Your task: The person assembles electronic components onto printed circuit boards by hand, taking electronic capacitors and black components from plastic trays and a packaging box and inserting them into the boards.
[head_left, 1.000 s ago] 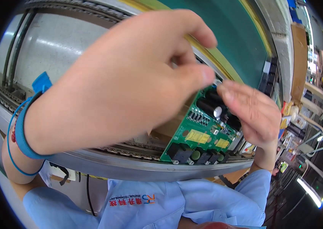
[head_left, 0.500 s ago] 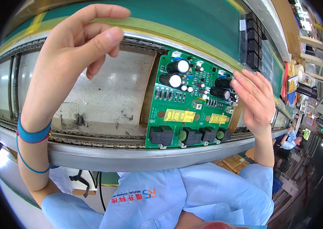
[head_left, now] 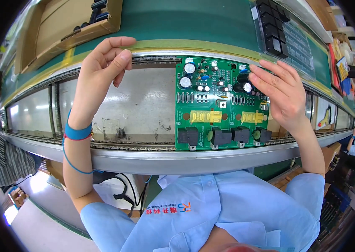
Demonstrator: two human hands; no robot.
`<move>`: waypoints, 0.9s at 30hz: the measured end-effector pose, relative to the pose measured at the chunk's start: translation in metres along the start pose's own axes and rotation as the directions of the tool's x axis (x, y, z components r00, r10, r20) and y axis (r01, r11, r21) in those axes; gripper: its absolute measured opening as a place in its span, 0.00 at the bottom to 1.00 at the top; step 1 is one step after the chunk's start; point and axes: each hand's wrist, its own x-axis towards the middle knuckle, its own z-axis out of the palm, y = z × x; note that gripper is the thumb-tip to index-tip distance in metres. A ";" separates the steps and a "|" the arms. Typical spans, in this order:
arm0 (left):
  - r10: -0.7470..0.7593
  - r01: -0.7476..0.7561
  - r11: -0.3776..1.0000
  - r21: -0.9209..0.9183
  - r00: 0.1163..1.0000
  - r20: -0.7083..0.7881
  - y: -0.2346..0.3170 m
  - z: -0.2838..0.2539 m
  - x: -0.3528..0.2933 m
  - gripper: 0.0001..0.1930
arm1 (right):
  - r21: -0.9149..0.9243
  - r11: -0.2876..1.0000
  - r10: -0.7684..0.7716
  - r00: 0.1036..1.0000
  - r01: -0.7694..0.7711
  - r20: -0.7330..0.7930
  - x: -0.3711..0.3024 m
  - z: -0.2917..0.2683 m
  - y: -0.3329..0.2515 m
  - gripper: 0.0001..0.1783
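Observation:
A green circuit board (head_left: 211,105) lies across the two chain rails of a conveyor. It carries round capacitors, yellow-taped patches and a row of black block components along its near edge. My right hand (head_left: 282,92) is over the board's right end, fingers stretched out, the fingertips by a dark capacitor (head_left: 244,87); whether they touch it I cannot tell. My left hand (head_left: 107,69) hangs above the conveyor to the left of the board, fingers loosely curved and apart, with nothing in it. A blue band is round the left wrist.
Beyond the far rail runs a green work surface (head_left: 186,25). A cardboard box (head_left: 45,42) with dark parts stands at far left. A clear tray (head_left: 299,46) with black blocks (head_left: 272,27) is at far right. The near metal rail (head_left: 144,161) passes before my body.
The view has shifted and levelled, bringing the cardboard box into sight. My left hand appears lower and closer to the board, still holding nothing. My right hand stays by the board's right end.

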 end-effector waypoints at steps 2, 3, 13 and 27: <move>0.022 -0.022 0.999 0.030 1.000 -0.020 -0.001 0.001 -0.003 0.14 | 0.004 1.000 0.007 0.999 -0.006 -0.039 0.003 -0.005 0.000 0.22; 0.042 -0.040 0.998 0.043 0.998 -0.044 -0.001 0.002 -0.005 0.14 | 0.005 1.000 0.004 0.998 -0.004 -0.062 0.003 -0.009 0.000 0.22; 0.708 -0.534 0.285 0.796 0.677 0.201 0.022 0.050 -0.018 0.23 | 0.101 0.994 0.066 0.977 -0.046 -0.204 -0.032 -0.016 -0.005 0.23; 0.691 -0.533 0.175 0.828 0.666 0.282 0.015 0.060 -0.016 0.20 | 0.248 0.960 0.205 0.933 -0.132 -0.295 -0.043 -0.008 0.006 0.19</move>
